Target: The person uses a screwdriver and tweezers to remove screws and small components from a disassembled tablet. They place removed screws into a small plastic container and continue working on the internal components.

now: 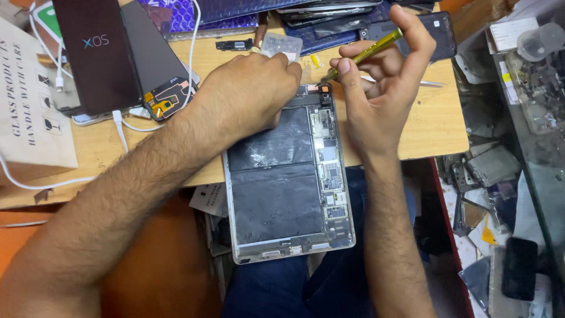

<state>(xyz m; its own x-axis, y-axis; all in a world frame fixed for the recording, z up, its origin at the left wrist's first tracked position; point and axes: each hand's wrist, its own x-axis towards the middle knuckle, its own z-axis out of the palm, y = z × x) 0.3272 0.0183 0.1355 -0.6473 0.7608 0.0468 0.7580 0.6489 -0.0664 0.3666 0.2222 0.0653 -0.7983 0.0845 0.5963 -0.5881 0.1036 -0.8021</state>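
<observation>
Looks like unscrewing near the top edge of the opened tablet [288, 176], half on the wooden table [412, 129], half on the lap. Right hand [382, 76] pinches a yellow screwdriver [368, 53]; left hand [253, 88] presses flat on the tablet, holding nothing. Next bit probably needs a steady tip, 1 tiny screw.

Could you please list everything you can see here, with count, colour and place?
tablet: one, opened, silver frame, dark batteries inside, half on the table edge, half over the lap
screwdriver: one, yellow, tip at the tablet's top edge
table: one, light wood, across the top
screen: one, dark, far left on the table
flex panel: one, black with orange flex, beside the screen
cable: one, white, left side
box: one, beige cardboard, far left
phone: one, black, top right
cup: one, clear plastic, far right
left hand: pressing the tablet's top
right hand: grip on the screwdriver
</observation>
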